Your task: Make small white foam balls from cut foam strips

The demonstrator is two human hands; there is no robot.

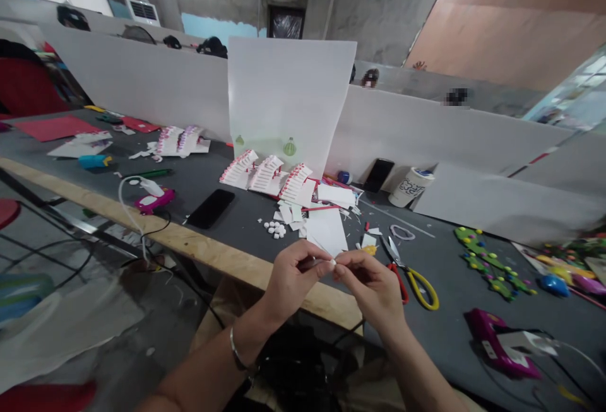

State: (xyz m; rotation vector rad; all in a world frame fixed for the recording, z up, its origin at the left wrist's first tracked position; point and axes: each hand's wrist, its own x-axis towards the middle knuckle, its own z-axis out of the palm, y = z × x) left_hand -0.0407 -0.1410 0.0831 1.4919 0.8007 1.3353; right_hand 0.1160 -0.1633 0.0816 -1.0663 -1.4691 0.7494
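Over the table's front edge, my left hand [300,273] and my right hand [372,282] meet, fingertips pinched together. Between them is a small white piece [333,262], mostly covered by the fingers; it looks like a tiny paper roll. Just beyond my hands lies a white paper sheet [326,229]. A cluster of small white rolls [274,229] sits to its left. Scissors [407,267] with one red and one yellow handle lie beside my right hand, blades partly apart. Farther back stand several white fan-like paper pieces [269,175] with pink tips.
A black phone [211,208] lies left of the rolls; another phone [379,175] leans at the back near a white paper cup [411,186]. Pink power strips [502,342] with cables lie right and left. A white board [288,96] stands behind the paper pieces. Green felt decorations [492,260] lie right.
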